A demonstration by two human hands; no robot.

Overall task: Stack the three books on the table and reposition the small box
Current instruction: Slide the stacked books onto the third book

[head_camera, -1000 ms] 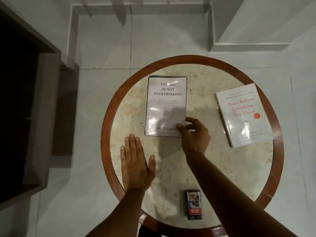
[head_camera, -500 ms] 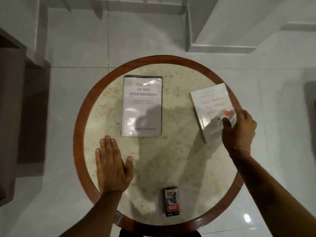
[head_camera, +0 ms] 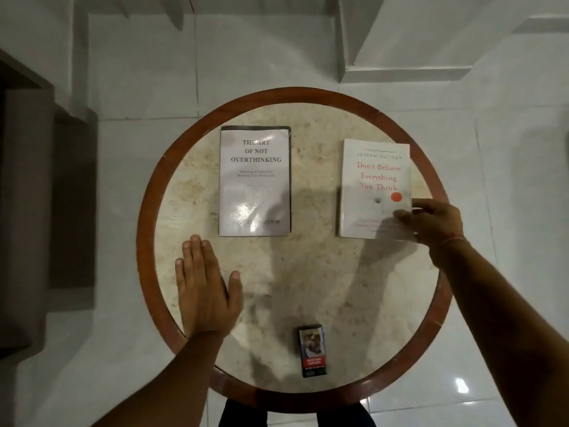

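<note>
Two books lie flat on the round table (head_camera: 308, 97). The grey one titled "The Art of Not Overthinking" (head_camera: 255, 180) sits left of centre. The white one with red lettering, "Don't Believe Everything You Think" (head_camera: 374, 180), lies at the right, squared to the table. My right hand (head_camera: 431, 224) grips its near right corner, thumb on the cover. My left hand (head_camera: 206, 288) rests flat on the tabletop, fingers apart, just below the grey book's near left corner. A small dark box (head_camera: 312, 351) stands near the table's front edge. A third book is not visible.
The table has a marble top (head_camera: 308, 288) inside a brown wooden rim. White floor tiles surround it. A dark piece of furniture (head_camera: 27, 211) stands at the left, and a white step or ledge (head_camera: 406, 72) at the back right.
My right hand left the grey book, crossed to the white book and took its near right corner. That book has turned from tilted to straight. My left hand stayed flat.
</note>
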